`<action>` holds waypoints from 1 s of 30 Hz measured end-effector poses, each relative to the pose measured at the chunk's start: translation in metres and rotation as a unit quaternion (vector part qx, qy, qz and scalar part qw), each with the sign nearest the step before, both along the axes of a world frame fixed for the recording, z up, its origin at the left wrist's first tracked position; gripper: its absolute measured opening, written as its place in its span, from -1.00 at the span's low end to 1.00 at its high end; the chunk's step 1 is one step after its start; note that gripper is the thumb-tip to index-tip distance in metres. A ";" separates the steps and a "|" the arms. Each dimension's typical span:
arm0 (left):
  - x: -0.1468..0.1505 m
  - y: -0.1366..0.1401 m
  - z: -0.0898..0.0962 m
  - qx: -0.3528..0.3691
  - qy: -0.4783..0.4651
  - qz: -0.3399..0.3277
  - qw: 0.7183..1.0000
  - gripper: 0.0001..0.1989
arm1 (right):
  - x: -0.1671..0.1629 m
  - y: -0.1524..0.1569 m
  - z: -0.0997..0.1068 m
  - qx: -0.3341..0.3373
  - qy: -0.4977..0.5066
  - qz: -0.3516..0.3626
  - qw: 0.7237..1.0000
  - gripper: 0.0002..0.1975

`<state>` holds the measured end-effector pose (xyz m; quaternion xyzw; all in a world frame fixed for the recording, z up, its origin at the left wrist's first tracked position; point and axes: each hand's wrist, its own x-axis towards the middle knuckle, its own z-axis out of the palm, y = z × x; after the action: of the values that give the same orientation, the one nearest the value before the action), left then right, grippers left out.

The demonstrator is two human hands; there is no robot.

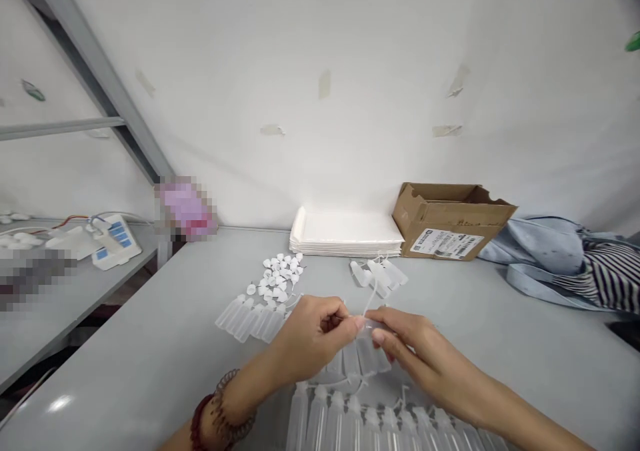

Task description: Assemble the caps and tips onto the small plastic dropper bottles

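My left hand (315,334) is closed in a pinch at the neck end of a small translucent plastic bottle (371,324); its fingers hide what lies between them. Around the body of that bottle, the fingers of my right hand (417,344) are closed. A thin white plastic strand (371,296) sticks up between the two hands. Just below them lie several more translucent bottles (367,357), partly covered by my hands. Nearer to me is a long row of the same bottles (353,424) with thin strands at their tops.
Left of my hands are a heap of white caps (280,274) and more bottles (253,319). Farther back lie a bottle cluster (380,274), a stack of white envelopes (347,232) and an open cardboard box (450,227). Blue and striped cloth (555,254) is at right, a power strip (116,241) at left.
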<state>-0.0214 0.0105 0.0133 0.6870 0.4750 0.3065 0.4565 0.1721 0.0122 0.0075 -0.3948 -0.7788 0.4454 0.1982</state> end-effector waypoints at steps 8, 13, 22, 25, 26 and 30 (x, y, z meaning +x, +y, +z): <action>-0.019 0.012 -0.004 -0.017 -0.027 0.029 0.999 -0.67 | -0.029 0.023 -0.002 0.366 -0.203 0.044 0.907 -0.76; -0.043 0.026 -0.001 0.029 0.067 0.027 0.997 -0.76 | -0.041 0.052 0.000 0.283 -0.293 0.041 0.912 -0.71; -0.128 0.046 -0.001 0.016 0.366 0.229 0.902 -0.84 | -0.042 0.084 -0.013 0.334 -0.431 -0.047 0.837 -0.66; -0.131 0.046 -0.005 -0.018 0.400 0.227 0.888 -0.81 | -0.047 0.087 -0.017 0.347 -0.455 -0.048 0.819 -0.62; -0.129 0.046 -0.005 -0.026 0.408 0.224 0.884 -0.80 | -0.049 0.087 -0.018 0.350 -0.460 -0.046 0.815 -0.60; -0.123 0.048 -0.005 -0.042 0.432 0.215 0.875 -0.80 | -0.055 0.089 -0.016 0.356 -0.472 -0.022 0.806 -0.63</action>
<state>-0.1440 0.0584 0.0087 0.6121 0.7734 0.0500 0.1573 0.1172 0.1015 -0.0081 -0.4753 -0.8712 -0.1092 -0.0574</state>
